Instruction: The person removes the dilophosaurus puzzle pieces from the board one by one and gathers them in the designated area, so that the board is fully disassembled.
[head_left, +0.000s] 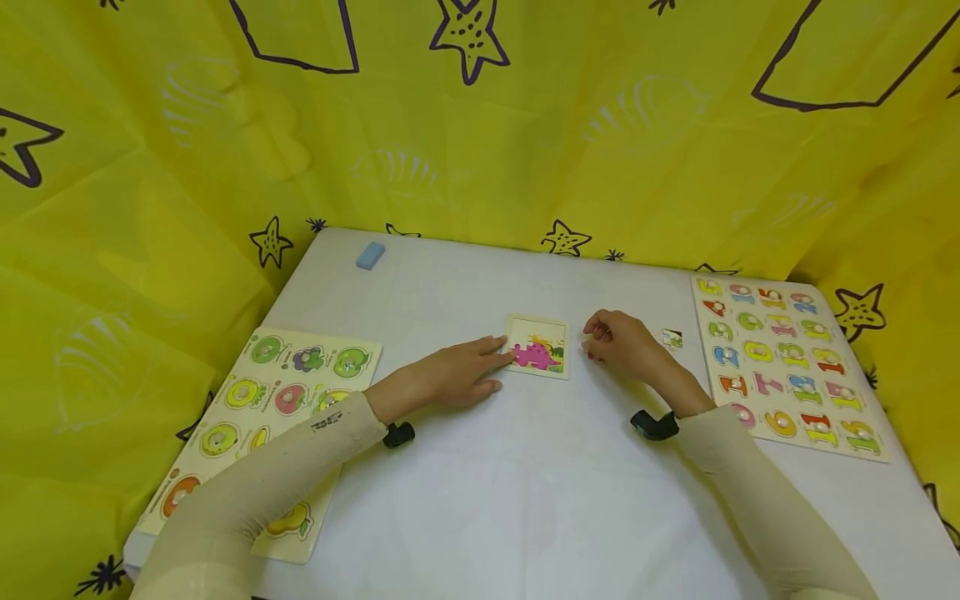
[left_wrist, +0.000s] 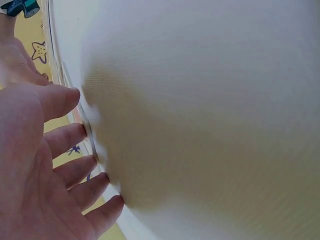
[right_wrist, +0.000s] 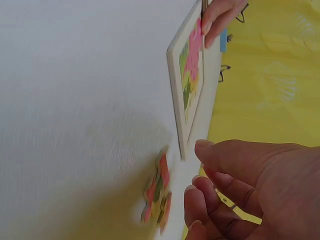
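A small square jigsaw puzzle (head_left: 542, 358) in a pale wooden frame lies in the middle of the table, its pink dinosaur picture partly filled in. My left hand (head_left: 457, 372) rests at its left side, fingers stretched out, fingertips on the frame's edge. To the right of the puzzle hovers my right hand (head_left: 621, 343), with thumb and fingers loosely bent. In the right wrist view nothing shows between that thumb (right_wrist: 235, 157) and the fingers. Loose puzzle pieces (right_wrist: 162, 185) in red and green lie just below it on the table, mostly hidden by the hand in the head view.
Another loose piece (head_left: 672, 338) lies right of my right hand. A number board (head_left: 783, 327) stands at the right side, and a fruit board (head_left: 300, 367) lies under my left forearm. At the back left is a blue block (head_left: 371, 256). A yellow curtain (head_left: 480, 125) surrounds the table.
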